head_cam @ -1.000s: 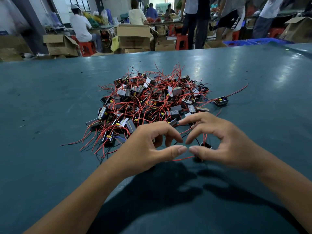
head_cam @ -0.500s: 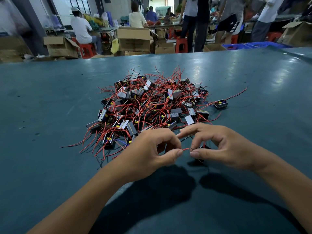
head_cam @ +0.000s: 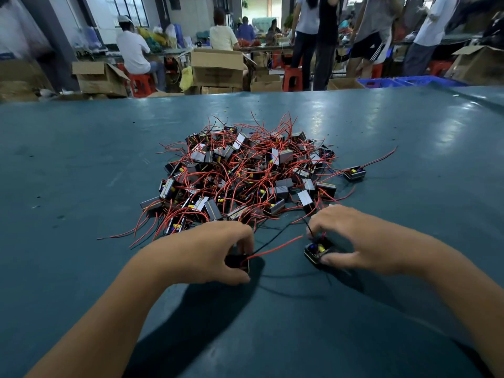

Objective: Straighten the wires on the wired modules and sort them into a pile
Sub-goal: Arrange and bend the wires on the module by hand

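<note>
A tangled heap of small black wired modules (head_cam: 245, 175) with red and black leads lies in the middle of the teal table (head_cam: 81, 170). My left hand (head_cam: 201, 252) grips one black module (head_cam: 237, 261) just in front of the heap; its red wire (head_cam: 275, 248) runs out to the right. My right hand (head_cam: 362, 241) holds a second module (head_cam: 316, 250) between thumb and fingers, its open top with yellow and blue parts facing up. One lone module (head_cam: 354, 173) with a long red lead sits right of the heap.
Beyond the table's far edge stand cardboard boxes (head_cam: 216, 68), red stools (head_cam: 140, 84) and blue crates (head_cam: 403, 82), with several people sitting and standing there. Bare teal table surface spreads left, right and in front of the heap.
My hands were close together pinching a red wire. They have since moved apart, and each now holds its own module, the red wire stretched out between them.
</note>
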{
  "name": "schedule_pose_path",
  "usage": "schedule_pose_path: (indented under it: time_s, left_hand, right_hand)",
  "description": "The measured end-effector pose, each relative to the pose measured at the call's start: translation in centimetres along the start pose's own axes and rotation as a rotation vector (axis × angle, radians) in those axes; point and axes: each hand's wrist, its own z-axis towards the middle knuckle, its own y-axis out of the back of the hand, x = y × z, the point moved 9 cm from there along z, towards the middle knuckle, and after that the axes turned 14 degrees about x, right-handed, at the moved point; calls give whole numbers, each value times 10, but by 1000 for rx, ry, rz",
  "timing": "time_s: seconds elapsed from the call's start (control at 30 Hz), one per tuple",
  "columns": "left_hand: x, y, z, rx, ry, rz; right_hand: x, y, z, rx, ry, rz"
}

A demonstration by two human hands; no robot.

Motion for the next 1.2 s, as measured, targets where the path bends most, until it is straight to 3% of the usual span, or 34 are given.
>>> schedule_pose_path:
  time_s: [0.1, 0.27, 0.43, 0.63, 0.7, 0.8, 0.97, 1.03, 1.13, 1.2]
  left_hand:
    - [6, 6, 0, -25, 42, -11]
    - [-1, 22, 0, -284, 3, -346]
    - [-11, 2, 19, -339, 136, -235]
    - [-1, -13, 28, -341, 29, -885]
    - [3, -13, 28, -344, 45, -832]
    - [-1, -11, 28, -306, 91, -499]
    - [-20, -20, 30, -56, -54, -328]
    - [-22, -16, 30, -95, -39, -236]
    - [-14, -8, 32, -243, 137, -78]
    - [-14, -9, 34, -304, 146, -102]
  right_hand:
    - [8, 9, 1, -85, 3, -99]
    - [-1, 28, -12, -400, -100, 361]
    - [16, 3, 3, -384, -203, 365]
    - [3, 1, -2, -465, -285, 464]
    - [2, 0, -4, -425, -335, 389]
    - [3, -7, -2, -310, -459, 200]
    - [6, -8, -3, -305, -536, 67]
    - [9, -9, -4, -306, -526, 62]
    - [11, -8, -4, -331, -509, 68]
    - [12, -8, -2, -342, -492, 77]
